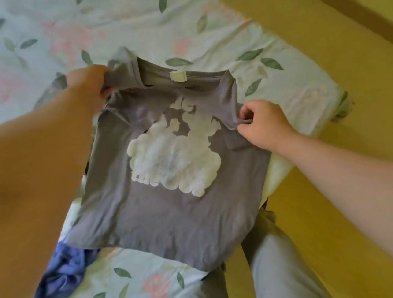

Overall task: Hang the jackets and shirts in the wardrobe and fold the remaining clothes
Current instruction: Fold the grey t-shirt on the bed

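Two hands on the T-shirt: gripped at the far shoulder by the left hand, pinched at the nearer shoulder by the right hand. Held over the bed's right edge. Hanging lengthwise, collar far, hem near. Set for laying down hem first.

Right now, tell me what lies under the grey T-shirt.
Around the T-shirt, the floral sheet and part of a blue garment show. Anything directly beneath it is covered.
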`<state>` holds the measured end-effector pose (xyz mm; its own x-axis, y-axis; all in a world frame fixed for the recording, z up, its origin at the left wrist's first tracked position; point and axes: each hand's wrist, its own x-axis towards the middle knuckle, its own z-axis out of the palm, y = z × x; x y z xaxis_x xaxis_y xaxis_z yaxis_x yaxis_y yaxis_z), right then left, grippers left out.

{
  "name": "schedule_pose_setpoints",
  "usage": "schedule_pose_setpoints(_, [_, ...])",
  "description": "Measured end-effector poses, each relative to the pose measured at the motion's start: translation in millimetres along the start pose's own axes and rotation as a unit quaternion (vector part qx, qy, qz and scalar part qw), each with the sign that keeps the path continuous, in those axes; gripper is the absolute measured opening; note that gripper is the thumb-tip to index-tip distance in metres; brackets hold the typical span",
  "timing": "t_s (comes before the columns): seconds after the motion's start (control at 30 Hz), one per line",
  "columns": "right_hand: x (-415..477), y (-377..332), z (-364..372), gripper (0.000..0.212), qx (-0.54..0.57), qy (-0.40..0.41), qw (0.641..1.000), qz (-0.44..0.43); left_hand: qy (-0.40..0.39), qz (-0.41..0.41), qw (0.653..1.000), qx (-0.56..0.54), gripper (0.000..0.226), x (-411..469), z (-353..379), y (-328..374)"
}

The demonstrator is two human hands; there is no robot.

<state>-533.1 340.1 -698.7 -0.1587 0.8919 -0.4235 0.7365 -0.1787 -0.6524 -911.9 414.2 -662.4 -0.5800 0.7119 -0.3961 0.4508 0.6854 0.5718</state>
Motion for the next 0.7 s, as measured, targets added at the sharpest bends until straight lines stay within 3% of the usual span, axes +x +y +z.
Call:
schedule_pose_setpoints(0.07, [-43.4,0.6,32.7,0.022,-0.003,-0.036,0.999,-0.016,-0.049,-0.014,0.984,0.169,0.017,-24.6,-8.0,-42.3])
schedule_pose_setpoints(0.1, [-65.4,4.0,50.4,0.022,-0.005,-0.049,0.998,-0.024,-0.065,0.006,0.978,0.200,0.017,-38.0,-8.6,-68.4])
schedule_pose_setpoints(0.17, [-106.2,13.6,86.0,0.022,-0.031,-0.081,0.996,-0.036,-0.053,-0.056,0.992,0.097,0.010,-66.0,-9.7,-107.2])
schedule_pose_setpoints(0.2, [-125.9,20.1,102.6,0.023,-0.056,-0.102,0.992,-0.039,-0.024,-0.075,0.995,0.054,0.018,-80.7,-10.4,-128.5])
schedule_pose_setpoints(0.27, [-159.6,33.8,132.4,0.025,-0.110,-0.143,0.982,-0.054,0.011,-0.044,0.992,0.119,0.030,-97.8,-17.6,-178.7])
schedule_pose_setpoints(0.4, [-204.6,50.5,168.9,0.030,-0.222,-0.160,0.954,-0.118,-0.065,0.065,0.962,0.256,0.029,-126.0,-41.4,-255.4])
schedule_pose_setpoints(0.5, [-225.8,52.5,183.0,0.028,-0.306,-0.147,0.926,-0.164,-0.075,0.101,0.953,0.275,0.034,-145.3,-51.1,-291.9])
schedule_pose_setpoints(0.7, [-248.5,50.0,205.2,0.020,-0.427,-0.218,0.860,-0.174,-0.110,0.143,0.935,0.305,0.039,-166.7,-48.9,-330.9])
